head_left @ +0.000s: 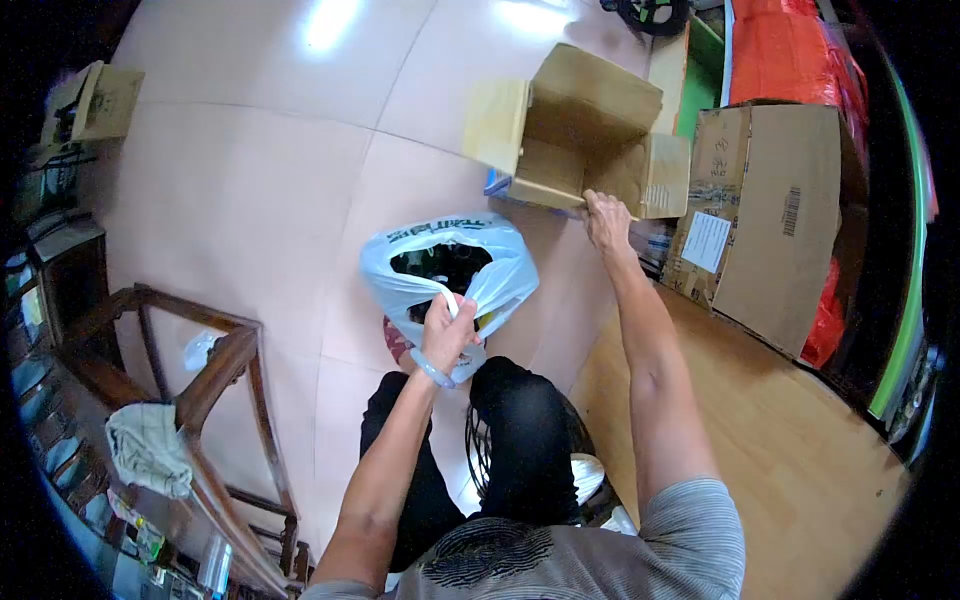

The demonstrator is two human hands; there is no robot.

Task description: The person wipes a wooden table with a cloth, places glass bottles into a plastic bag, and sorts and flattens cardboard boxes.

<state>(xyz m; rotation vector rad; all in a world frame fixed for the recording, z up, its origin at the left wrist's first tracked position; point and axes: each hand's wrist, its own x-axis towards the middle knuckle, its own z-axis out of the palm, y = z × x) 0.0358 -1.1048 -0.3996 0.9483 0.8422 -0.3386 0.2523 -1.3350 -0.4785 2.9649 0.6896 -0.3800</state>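
My left hand (449, 328) is closed around the near rim of a pale blue plastic bag (510, 262), which stands on the floor before my knees. The bag's mouth gapes, and dark contents (440, 262) show inside, too unclear to name. Farther forward and to the right, my right hand (606, 220) grips the near edge of an open cardboard box (560, 190). Its flaps are spread outward and its brown inside shows no contents. The box sits just beyond the bag, apart from it.
A large closed carton (765, 215) stands at the right beside red plastic wrapping (785, 55). A wooden frame (215, 385) with a folded cloth (150, 450) is at the left. Tiled floor (250, 180) lies ahead, and a wooden board (740, 420) is on my right.
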